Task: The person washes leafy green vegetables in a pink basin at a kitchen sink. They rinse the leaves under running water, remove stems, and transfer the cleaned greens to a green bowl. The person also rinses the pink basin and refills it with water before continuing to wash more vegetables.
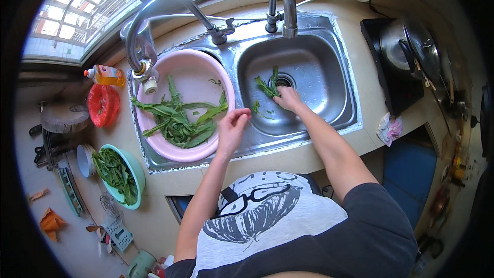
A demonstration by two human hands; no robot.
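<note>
Reaching into the steel sink (pixel 329 67), my right hand (pixel 288 99) closes on a small bunch of leafy greens (pixel 266 88) beside the drain (pixel 283 80). A few torn green bits (pixel 256 106) lie on the sink bottom left of that hand. My left hand (pixel 234 127) hovers by the right rim of a pink basin (pixel 230 85); its fingers are loosely bent and slightly apart, with nothing seen in them. Long green leaves (pixel 180 121) are heaped in the basin, which sits over the left bowl.
Two faucets (pixel 289 7) (pixel 149 20) rise behind the sink. At left stand an orange bottle (pixel 109 75), a red plastic bag (pixel 104 104) and a mint bowl (pixel 140 185) of greens. A pot (pixel 399 51) rests on a black cooktop (pixel 378 62); a cloth (pixel 389 128) lies near it.
</note>
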